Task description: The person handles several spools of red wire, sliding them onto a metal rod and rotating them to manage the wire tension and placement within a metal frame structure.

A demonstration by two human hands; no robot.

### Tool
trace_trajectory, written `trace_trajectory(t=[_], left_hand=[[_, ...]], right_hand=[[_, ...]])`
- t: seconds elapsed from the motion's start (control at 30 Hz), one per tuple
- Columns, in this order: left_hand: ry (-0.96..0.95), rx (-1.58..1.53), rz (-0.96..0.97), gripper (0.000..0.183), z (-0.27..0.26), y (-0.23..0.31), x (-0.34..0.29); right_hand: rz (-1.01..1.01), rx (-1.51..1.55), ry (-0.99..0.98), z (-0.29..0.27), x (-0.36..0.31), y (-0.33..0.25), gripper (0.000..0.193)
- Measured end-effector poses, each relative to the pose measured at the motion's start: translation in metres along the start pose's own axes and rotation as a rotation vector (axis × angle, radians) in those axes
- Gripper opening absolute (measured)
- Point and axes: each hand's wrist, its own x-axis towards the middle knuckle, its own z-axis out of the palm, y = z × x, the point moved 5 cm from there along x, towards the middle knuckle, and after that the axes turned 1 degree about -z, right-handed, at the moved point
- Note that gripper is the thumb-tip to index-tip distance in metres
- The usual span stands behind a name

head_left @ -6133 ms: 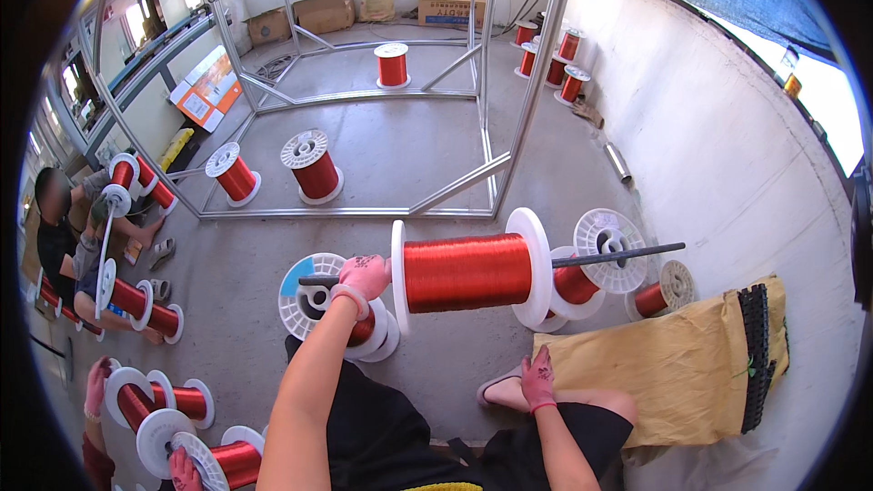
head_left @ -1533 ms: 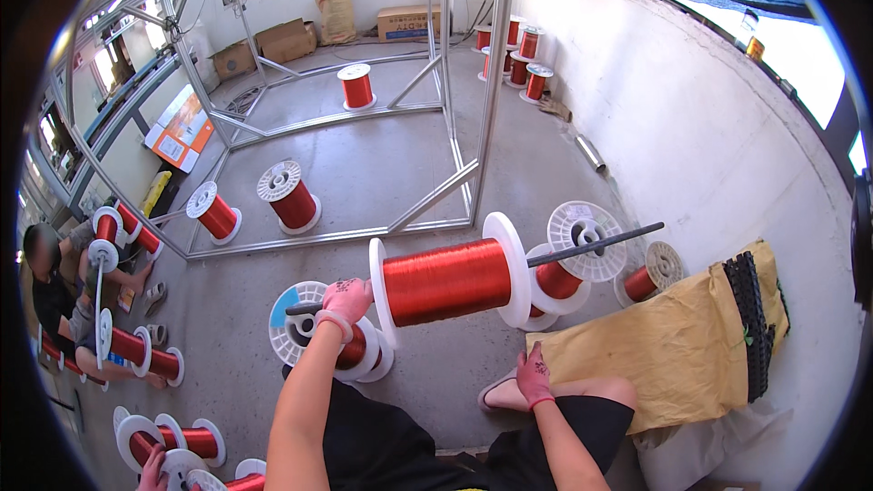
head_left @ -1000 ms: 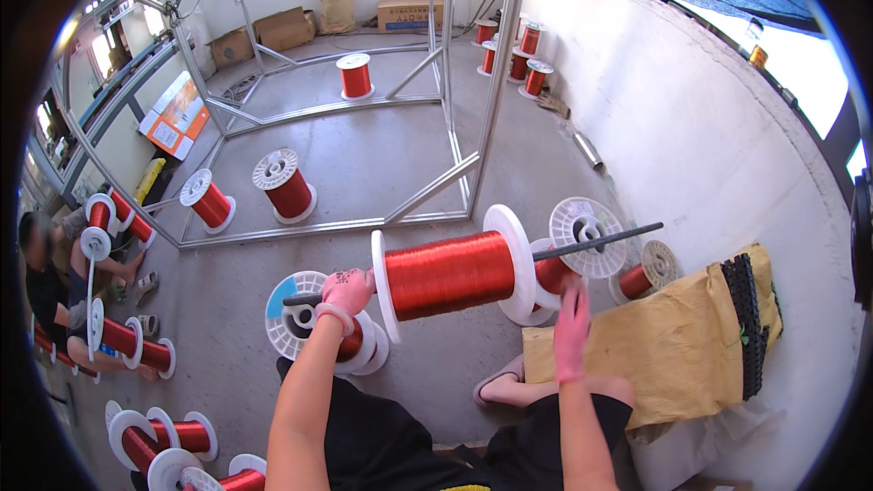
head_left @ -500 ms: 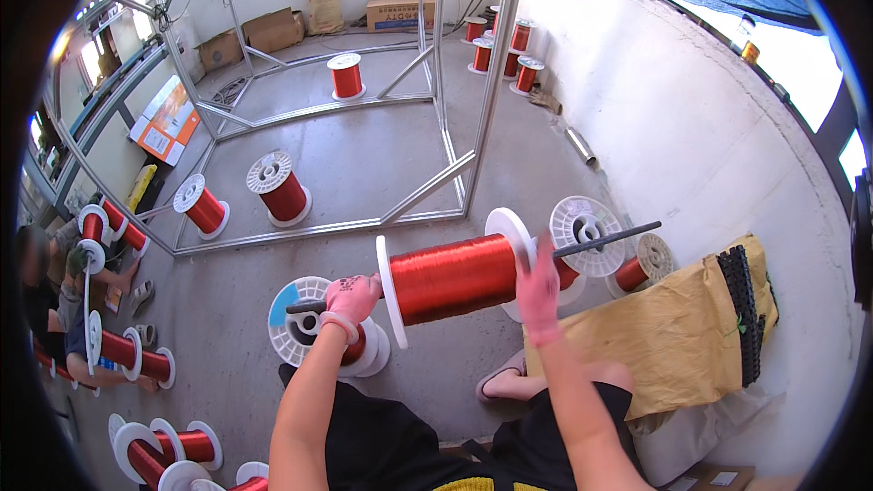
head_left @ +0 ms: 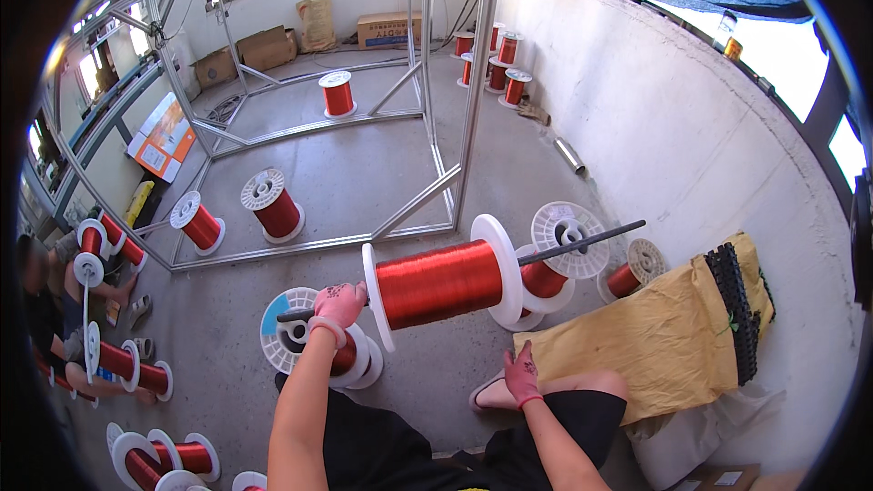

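A large spool of red wire (head_left: 441,284) with white flanges lies sideways in front of me, threaded on a dark rod (head_left: 591,242). My left hand (head_left: 340,304), in a pink glove, is closed round the rod's left part, beside the left flange. Under that hand stands a white-flanged spool (head_left: 285,345) with a blue patch on its top. Past the right flange, the rod crosses over the top of another upright spool (head_left: 552,218); whether it rests there I cannot tell. My right hand (head_left: 521,375), also pink-gloved, is open and holds nothing, near my right knee and a yellow sack.
A metal frame (head_left: 318,255) stands ahead, with upright red spools (head_left: 275,209) inside it. The yellow sack (head_left: 637,336) lies at right, by the white wall. More red spools (head_left: 186,456) lie at lower left. At far left a person (head_left: 55,300) sits among spools.
My right hand has left the right flange and moved down and back toward my knee. My left hand stays on the rod. The view has shifted a little.
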Motion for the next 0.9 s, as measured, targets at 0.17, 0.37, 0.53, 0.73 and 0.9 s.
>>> trace_trajectory(t=[0.17,0.37,0.53,0.73,0.9], left_hand=[[0.016,0.047,0.050,0.053,0.003,0.000,0.000],[-0.020,-0.008,0.015,0.054,0.008,-0.004,0.003],[0.022,0.033,0.050,0.053,0.012,-0.005,0.005],[0.020,0.054,0.094,0.049,0.001,0.004,-0.002],[-0.054,0.089,0.072,0.044,0.001,0.003,-0.005]], right_hand=[[0.067,0.008,-0.067,0.008,-0.016,0.017,0.062],[-0.049,-0.061,-0.013,-0.046,-0.002,-0.021,0.037],[-0.285,0.604,0.344,-0.170,0.062,-0.153,0.044],[-0.293,-0.066,0.121,-0.151,0.149,-0.269,0.078],[-0.249,0.314,-0.043,-0.118,0.110,-0.212,0.069]])
